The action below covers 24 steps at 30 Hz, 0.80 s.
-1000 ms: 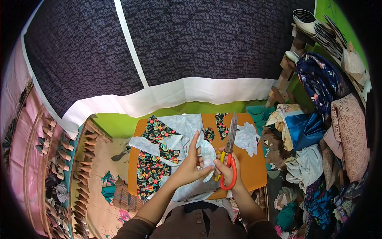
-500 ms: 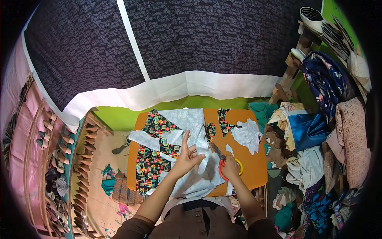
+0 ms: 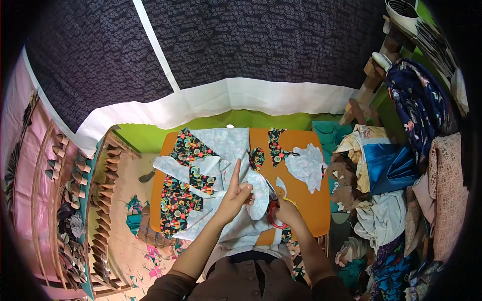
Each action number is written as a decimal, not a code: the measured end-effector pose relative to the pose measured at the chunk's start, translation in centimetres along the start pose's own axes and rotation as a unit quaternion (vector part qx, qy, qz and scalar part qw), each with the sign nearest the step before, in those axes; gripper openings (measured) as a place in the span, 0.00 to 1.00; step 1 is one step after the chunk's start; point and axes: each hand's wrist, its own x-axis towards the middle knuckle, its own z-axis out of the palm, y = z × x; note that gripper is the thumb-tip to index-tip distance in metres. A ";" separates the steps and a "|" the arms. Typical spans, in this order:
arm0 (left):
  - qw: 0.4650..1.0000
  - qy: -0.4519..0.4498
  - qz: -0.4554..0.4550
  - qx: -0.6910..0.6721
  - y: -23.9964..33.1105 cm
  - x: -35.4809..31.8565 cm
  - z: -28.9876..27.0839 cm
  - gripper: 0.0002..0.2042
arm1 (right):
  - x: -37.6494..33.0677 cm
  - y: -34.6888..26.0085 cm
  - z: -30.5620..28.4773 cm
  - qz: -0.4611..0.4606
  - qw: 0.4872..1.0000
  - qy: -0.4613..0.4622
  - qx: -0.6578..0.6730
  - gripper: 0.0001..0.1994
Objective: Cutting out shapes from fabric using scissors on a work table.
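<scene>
Between the thumb and curled fingers of my left hand (image 3: pixel 234 200), index finger pointing up, is a pale blue-white piece of fabric (image 3: pixel 258 195) with a rounded edge. My right hand (image 3: pixel 289 213) grips scissors (image 3: pixel 273 210) with red and yellow handles. Their blades lie at the right edge of the held fabric; whether they are apart is hard to make out. Under and left of my hands spreads more fabric, pale on one side, with a black floral print (image 3: pixel 176 200) on the other.
The fabric lies on an orange table (image 3: pixel 317 215). A small floral scrap (image 3: pixel 257 158), a floral strip (image 3: pixel 276 145) and a crumpled pale piece (image 3: pixel 305 168) are at the far side. Fabric heaps (image 3: pixel 384 215) stand at the right, a rack of shoe-shaped forms (image 3: pixel 103 200) at the left.
The scissors have come left and now meet the held fabric's edge. That fabric has turned, showing a broader pale face. The whole view has shifted slightly.
</scene>
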 end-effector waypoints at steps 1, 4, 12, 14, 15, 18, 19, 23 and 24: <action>1.000 0.002 0.004 -0.001 -0.1 0.1 0.1 0.35 | -0.4 -1.4 -1.8 0.005 0.999 -0.050 0.012 0.23; 1.000 0.001 0.004 0.005 -0.3 1.0 1.6 0.35 | -0.2 -1.1 -4.0 0.001 0.993 -0.106 0.043 0.19; 0.997 -0.010 -0.011 0.071 -2.8 3.3 4.1 0.34 | -1.2 -2.6 -9.4 -0.055 0.747 -0.118 0.652 0.17; 0.996 -0.014 0.015 0.090 -4.7 3.8 4.4 0.33 | -0.3 -1.9 -9.3 -0.075 0.832 -0.098 0.540 0.14; 0.994 0.008 0.046 0.102 -6.0 4.1 4.4 0.30 | 0.0 -1.4 -8.8 -0.047 0.795 -0.079 0.600 0.11; 0.975 0.173 -0.014 0.139 -7.8 4.0 4.3 0.26 | 0.8 -1.7 -9.6 -0.001 0.630 -0.091 0.771 0.10; 0.977 0.195 -0.089 0.022 -7.5 3.8 4.9 0.22 | 1.1 -1.2 -9.4 0.011 0.607 -0.093 0.789 0.09; 0.885 0.070 -0.328 -0.323 -9.6 3.8 5.5 0.23 | 1.8 0.1 -8.7 0.041 0.599 -0.095 0.794 0.14; 0.884 0.069 -0.330 -0.324 -10.2 4.4 5.8 0.23 | 1.9 0.5 -8.7 0.044 0.600 -0.094 0.794 0.14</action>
